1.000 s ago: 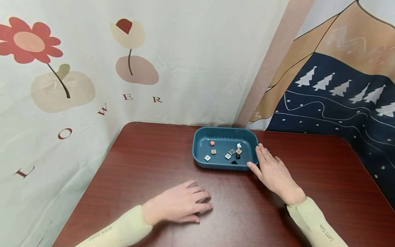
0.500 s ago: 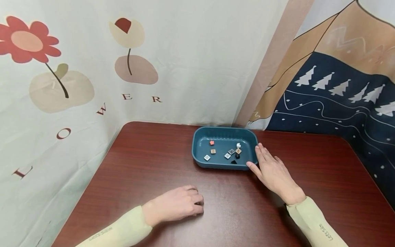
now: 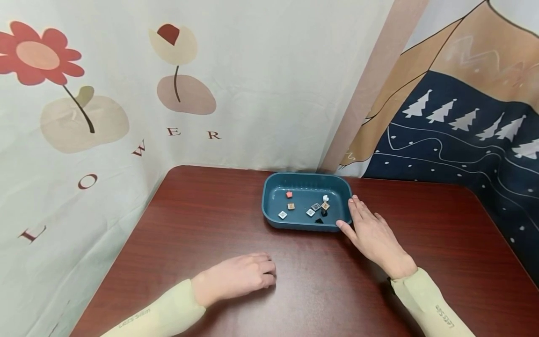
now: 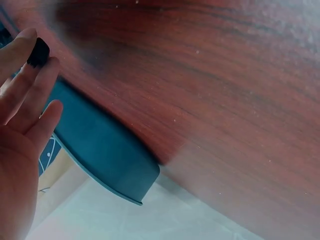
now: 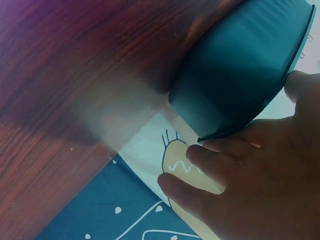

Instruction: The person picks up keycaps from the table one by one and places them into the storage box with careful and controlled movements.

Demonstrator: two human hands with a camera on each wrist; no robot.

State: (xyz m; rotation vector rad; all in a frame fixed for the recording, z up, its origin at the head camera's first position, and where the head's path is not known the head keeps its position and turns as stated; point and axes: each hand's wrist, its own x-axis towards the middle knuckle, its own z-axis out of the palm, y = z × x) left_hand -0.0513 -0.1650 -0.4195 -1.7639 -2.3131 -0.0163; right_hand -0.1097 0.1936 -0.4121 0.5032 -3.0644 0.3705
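A blue-green tray (image 3: 303,227) stands at the back of the table, with several small pieces inside, some white, tan, black, grey and one coral star-like piece (image 3: 289,194). My left hand (image 3: 242,276) is over the table in front of the tray, its fingers curled. In the left wrist view, thumb and fingers pinch a small black piece (image 4: 39,52), which the hand hides in the head view. My right hand (image 3: 375,236) rests against the tray's right end with straight fingers, the thumb at the front corner of the rim.
The dark red wooden table (image 3: 202,215) reaches back to a pale curtain (image 3: 252,84) with printed flowers and letters. On the right hangs a dark blue cloth (image 3: 455,140) with white trees. The tray stands close to the table's back edge.
The fingers of my left hand have drawn together from a spread pose and the hand has pulled slightly left. My right hand and the tray have stayed in place.
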